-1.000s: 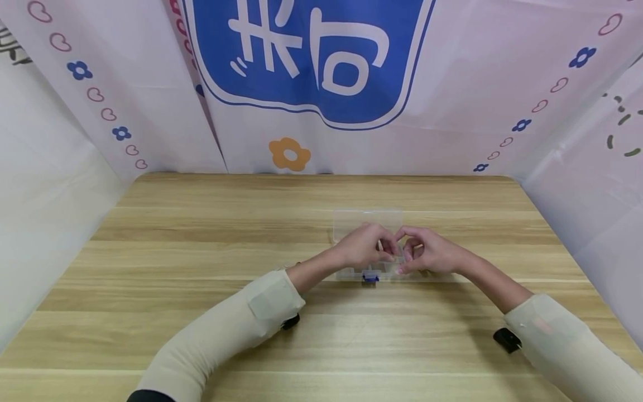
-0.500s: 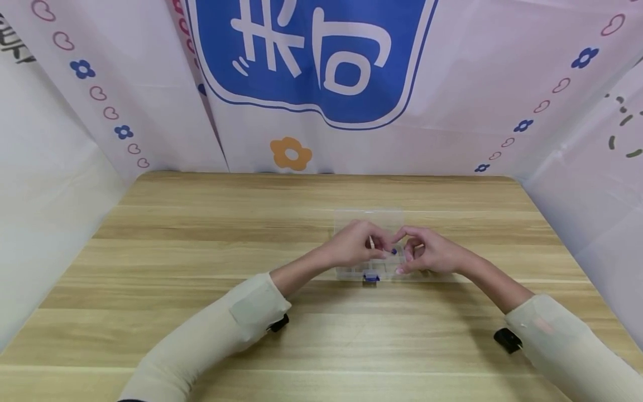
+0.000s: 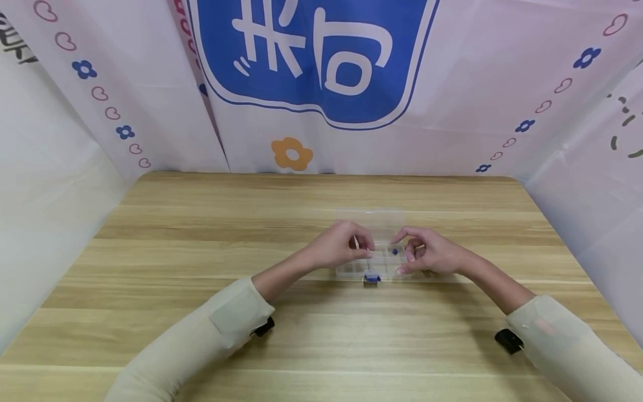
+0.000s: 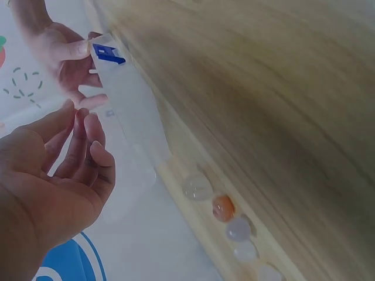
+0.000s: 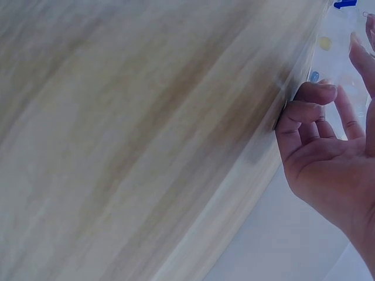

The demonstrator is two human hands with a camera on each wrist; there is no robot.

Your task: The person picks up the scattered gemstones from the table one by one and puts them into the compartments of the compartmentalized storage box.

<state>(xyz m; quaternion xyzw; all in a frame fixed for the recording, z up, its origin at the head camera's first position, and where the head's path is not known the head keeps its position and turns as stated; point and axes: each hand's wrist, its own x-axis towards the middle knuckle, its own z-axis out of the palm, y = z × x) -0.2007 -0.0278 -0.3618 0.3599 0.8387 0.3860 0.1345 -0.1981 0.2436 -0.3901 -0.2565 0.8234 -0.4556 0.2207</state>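
A clear plastic compartment box [image 3: 346, 274] stands with its lid [image 3: 369, 214] raised at the back and a blue latch [image 3: 372, 278] in front. My right hand [image 3: 433, 251] grips the box's right end, thumb at the front corner and index finger at the far side. A dark blue bead [image 3: 394, 252] lies in the far right compartment. Over the left part of the box hovers my left hand [image 3: 335, 245], thumb and fingertips close together; nothing shows between them in the left wrist view. A yellow bead [image 5: 325, 43] shows at the box in the right wrist view.
Several round beads, among them an orange bead [image 4: 223, 208] and a lilac bead [image 4: 238, 229], lie in a row on the wooden table [image 3: 201, 234] in the left wrist view. A printed cloth [image 3: 437, 145] hangs along the table's back edge.
My left hand has drawn back leftward from the box's right compartments, uncovering the dark blue bead. My right hand has kept its hold on the box.
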